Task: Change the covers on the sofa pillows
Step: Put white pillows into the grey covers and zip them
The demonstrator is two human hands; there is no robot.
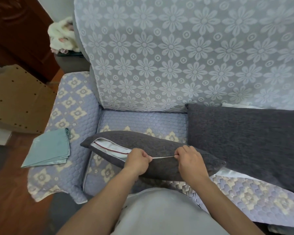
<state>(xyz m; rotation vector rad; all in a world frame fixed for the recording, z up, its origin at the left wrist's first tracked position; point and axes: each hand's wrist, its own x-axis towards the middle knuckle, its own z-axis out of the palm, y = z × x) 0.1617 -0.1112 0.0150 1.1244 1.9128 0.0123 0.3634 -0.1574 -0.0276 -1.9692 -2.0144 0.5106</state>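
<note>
A dark grey pillow (pixel 159 146) stands on its edge on the sofa seat (pixel 143 121) in front of me. Its zip is open along the left part, where the white inner pillow (pixel 111 147) with a red seam shows. My left hand (pixel 137 161) pinches the cover at the end of the open zip. My right hand (pixel 188 158) pinches the cover further right, and the zip line runs taut between the two hands. A second dark grey pillow (pixel 244 143) lies flat on the seat to the right. Folded teal covers (pixel 48 150) lie on the left armrest.
The sofa back wears a pale floral lace throw (pixel 176 56). The armrest (pixel 66 102) and seat have a quilted lilac cover. Beyond the armrest lie a cardboard sheet (pixel 15 99) on a wooden floor, a dark wooden door (pixel 15 31) and a heap of white cloth (pixel 61 36).
</note>
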